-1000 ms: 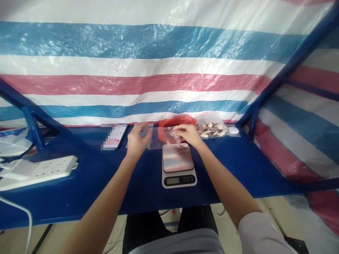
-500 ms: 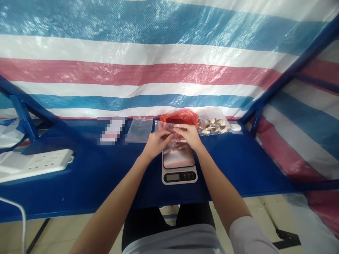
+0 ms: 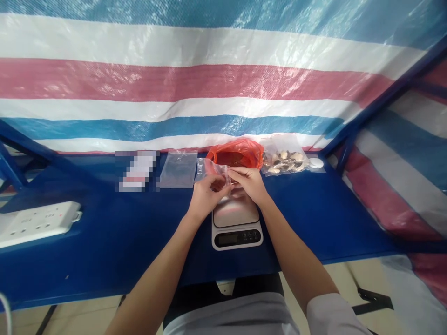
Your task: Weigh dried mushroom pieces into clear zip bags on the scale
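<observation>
Above scale (image 3: 236,218), both hands (image 3: 228,188) pinch clear bag (image 3: 209,168).

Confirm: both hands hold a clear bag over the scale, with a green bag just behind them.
Not green: the head view shows an orange-red bag behind them. The left hand and right hand do hold a clear bag over the scale.

Nothing legible: the scale (image 3: 236,222) has a dark display (image 3: 226,238) and tiny unreadable button marks; the flat item (image 3: 137,170) is blurred out.
</observation>
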Action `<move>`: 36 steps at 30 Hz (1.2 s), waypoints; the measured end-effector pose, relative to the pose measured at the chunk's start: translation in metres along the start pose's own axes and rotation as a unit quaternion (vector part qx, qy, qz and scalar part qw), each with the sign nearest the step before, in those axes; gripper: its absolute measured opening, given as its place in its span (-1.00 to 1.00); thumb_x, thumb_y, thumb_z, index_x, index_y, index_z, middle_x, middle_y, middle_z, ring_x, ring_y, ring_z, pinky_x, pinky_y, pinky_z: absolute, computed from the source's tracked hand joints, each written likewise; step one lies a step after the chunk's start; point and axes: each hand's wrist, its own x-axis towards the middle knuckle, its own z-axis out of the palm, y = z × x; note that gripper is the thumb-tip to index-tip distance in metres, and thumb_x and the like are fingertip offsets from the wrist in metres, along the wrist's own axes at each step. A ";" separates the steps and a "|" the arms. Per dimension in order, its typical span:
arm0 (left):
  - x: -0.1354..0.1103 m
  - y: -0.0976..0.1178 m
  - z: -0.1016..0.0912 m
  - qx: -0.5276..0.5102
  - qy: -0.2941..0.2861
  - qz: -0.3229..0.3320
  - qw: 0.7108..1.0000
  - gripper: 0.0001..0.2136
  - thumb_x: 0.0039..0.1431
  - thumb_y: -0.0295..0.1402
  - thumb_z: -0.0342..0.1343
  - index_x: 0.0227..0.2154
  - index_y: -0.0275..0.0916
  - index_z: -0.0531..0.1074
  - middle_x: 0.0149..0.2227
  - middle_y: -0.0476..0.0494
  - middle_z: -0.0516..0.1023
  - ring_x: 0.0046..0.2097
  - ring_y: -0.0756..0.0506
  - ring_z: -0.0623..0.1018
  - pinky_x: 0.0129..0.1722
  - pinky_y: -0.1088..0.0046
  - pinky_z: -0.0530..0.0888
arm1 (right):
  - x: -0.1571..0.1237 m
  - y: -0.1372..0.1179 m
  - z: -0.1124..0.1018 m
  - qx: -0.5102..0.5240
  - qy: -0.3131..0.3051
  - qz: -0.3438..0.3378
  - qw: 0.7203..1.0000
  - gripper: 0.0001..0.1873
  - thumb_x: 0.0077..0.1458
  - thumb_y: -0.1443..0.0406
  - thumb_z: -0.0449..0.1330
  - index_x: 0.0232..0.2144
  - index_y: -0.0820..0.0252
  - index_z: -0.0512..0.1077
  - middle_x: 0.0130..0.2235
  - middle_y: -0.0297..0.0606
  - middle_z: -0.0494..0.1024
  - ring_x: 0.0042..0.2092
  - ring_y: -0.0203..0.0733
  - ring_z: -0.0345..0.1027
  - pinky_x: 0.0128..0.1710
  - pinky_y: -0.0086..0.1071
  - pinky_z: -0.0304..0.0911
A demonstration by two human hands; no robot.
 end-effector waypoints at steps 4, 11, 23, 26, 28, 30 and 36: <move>0.000 -0.001 -0.001 0.031 0.007 0.014 0.999 -0.83 0.08 -0.23 0.28 -0.41 -0.24 0.52 -0.40 -0.06 0.63 -0.42 -0.04 0.57 -0.33 0.45 0.52 | 0.000 0.002 0.000 -0.027 -0.012 -0.019 0.999 -0.68 0.03 0.07 0.34 -0.22 0.11 0.65 -0.19 -0.26 0.69 -0.07 0.03 0.58 -0.20 -0.23 0.57; 0.000 -0.001 -0.001 0.037 -0.021 -0.010 0.999 -0.85 0.12 -0.26 0.19 -0.37 -0.25 0.55 -0.37 -0.11 0.66 -0.39 -0.07 0.61 -0.29 0.41 0.53 | 0.002 0.006 -0.002 0.001 -0.024 -0.004 1.000 -0.67 -0.04 0.06 0.38 -0.29 0.13 0.64 -0.27 -0.27 0.68 -0.22 -0.03 0.61 -0.22 -0.21 0.57; 0.001 0.001 -0.002 -0.032 -0.015 -0.038 0.999 -0.82 0.14 -0.23 0.18 -0.41 -0.25 0.51 -0.44 -0.07 0.62 -0.41 -0.05 0.59 -0.32 0.46 0.52 | 0.004 0.017 -0.008 -0.164 0.009 -0.125 0.978 -0.74 0.08 0.13 0.30 -0.25 0.14 0.63 -0.28 -0.23 0.69 -0.25 -0.10 0.60 -0.16 -0.28 0.49; 0.001 0.001 -0.001 -0.043 -0.004 -0.040 0.998 -0.81 0.13 -0.22 0.19 -0.40 -0.25 0.51 -0.43 -0.07 0.62 -0.40 -0.04 0.59 -0.33 0.47 0.53 | 0.004 0.016 -0.010 -0.203 0.006 -0.133 0.970 -0.79 0.08 0.16 0.30 -0.30 0.14 0.64 -0.35 -0.25 0.68 -0.29 -0.10 0.60 -0.18 -0.29 0.48; 0.001 0.000 -0.003 -0.036 0.021 -0.038 0.998 -0.83 0.12 -0.24 0.19 -0.42 -0.24 0.50 -0.44 -0.05 0.61 -0.40 -0.03 0.58 -0.35 0.50 0.52 | 0.003 0.015 -0.012 -0.183 0.011 -0.103 0.978 -0.77 0.08 0.13 0.30 -0.29 0.13 0.64 -0.39 -0.25 0.67 -0.34 -0.09 0.60 -0.25 -0.28 0.50; 0.001 -0.001 -0.006 -0.018 0.049 -0.033 0.998 -0.86 0.10 -0.28 0.18 -0.44 -0.24 0.49 -0.46 -0.02 0.58 -0.42 -0.02 0.57 -0.38 0.53 0.49 | 0.003 0.013 -0.015 -0.142 0.011 -0.057 0.988 -0.73 0.06 0.09 0.32 -0.28 0.14 0.63 -0.39 -0.24 0.66 -0.36 -0.06 0.60 -0.33 -0.27 0.52; 0.003 -0.002 -0.018 0.052 0.088 0.013 0.995 -0.92 0.09 -0.36 0.14 -0.45 -0.23 0.48 -0.45 0.00 0.57 -0.40 -0.02 0.55 -0.34 0.51 0.49 | 0.002 0.003 -0.023 -0.058 0.002 0.020 0.998 -0.67 -0.03 0.04 0.39 -0.31 0.15 0.62 -0.34 -0.21 0.67 -0.34 -0.05 0.60 -0.43 -0.29 0.55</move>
